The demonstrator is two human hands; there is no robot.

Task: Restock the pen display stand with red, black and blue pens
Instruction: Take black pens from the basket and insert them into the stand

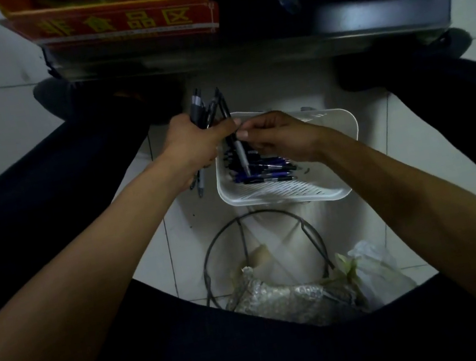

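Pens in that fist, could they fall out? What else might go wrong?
The left hand grips a splayed bundle of pens, some sticking out below, so one may slip onto the floor. The right hand only pinches one grey pen by its top over the white basket; it could drop back. Dim light may hide pen colours.

My left hand (pixel 193 148) wraps the middle of the bunch of pens (pixel 201 107), so I cannot count them, and it is too dark to tell their colours. My right hand (pixel 281 137) hides a bit of the grey pen (pixel 242 155) it pinches and part of the white basket (pixel 296 195). The red box (pixel 103 0) is cut off at the top.
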